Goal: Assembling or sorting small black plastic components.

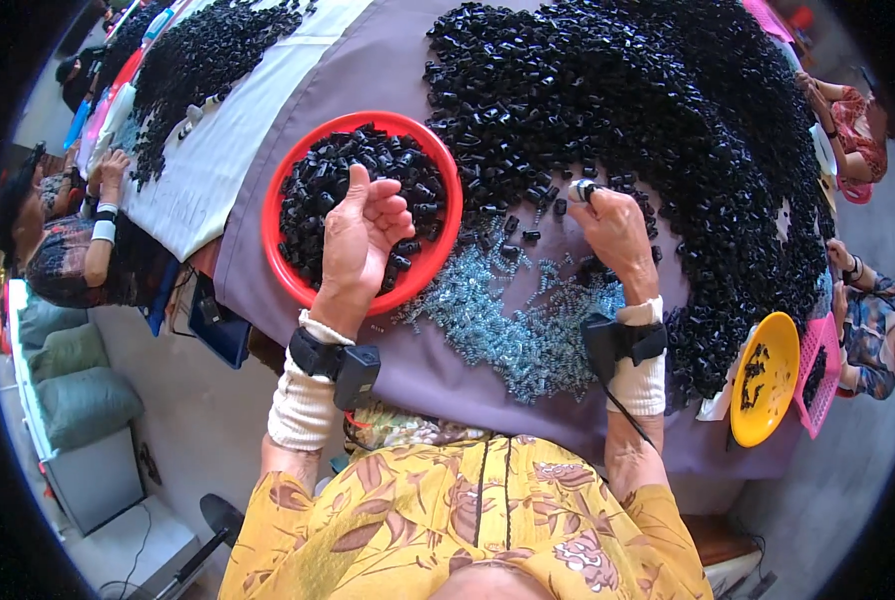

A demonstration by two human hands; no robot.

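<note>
Left hand (363, 235): open, palm up, over round red plastic bowl (286, 262) part-filled with finished black caps.
Right hand (613, 230): pinching small black plastic cap (583, 190).
Remaining: large black cap heap (668, 110), silver springs (518, 320) on table.

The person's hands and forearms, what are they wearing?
Both hands, left hand and right hand, are bare. Each wrist has a cream ribbed cuff and a black strap with a small black box; a thin black cable trails from the right one.

Single head view, fisheye, looks steeply down from above wearer's chest onto tabletop (298, 60); close to hands, edges bent, dark rim around frame.
</note>
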